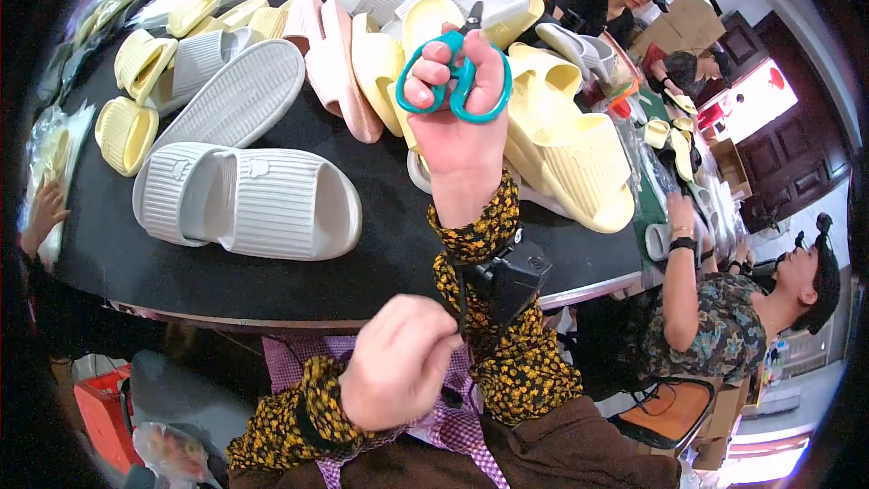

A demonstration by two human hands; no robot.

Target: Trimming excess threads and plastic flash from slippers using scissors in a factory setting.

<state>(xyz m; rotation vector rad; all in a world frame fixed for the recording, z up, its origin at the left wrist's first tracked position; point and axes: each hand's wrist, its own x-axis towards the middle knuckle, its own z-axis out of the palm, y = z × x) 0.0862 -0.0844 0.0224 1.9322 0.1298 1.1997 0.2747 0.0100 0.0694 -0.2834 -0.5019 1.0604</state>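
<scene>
My right hand (pixel 462 140) is raised palm up over the table, its fingers curled round scissors with teal handles (pixel 480 113). Their dark blades point away from me. A black boxy device (pixel 516 276) is strapped over my flowered right sleeve. Below it, my left hand (pixel 398 367) is closed, its fingertips pinching a thin black strap (pixel 463 299) that hangs from the device. Grey slide sandals (pixel 290 199) lie to the left of my right hand, pink slides (pixel 339 81) just beyond, and pale yellow slides (pixel 579 149) to its right.
The black table (pixel 272 285) has its curved near edge in front of me. More slides and plastic bags (pixel 59 149) cover its far and left parts. A person (pixel 724 317) works close on the right, others farther back. A red crate (pixel 104 412) stands at lower left.
</scene>
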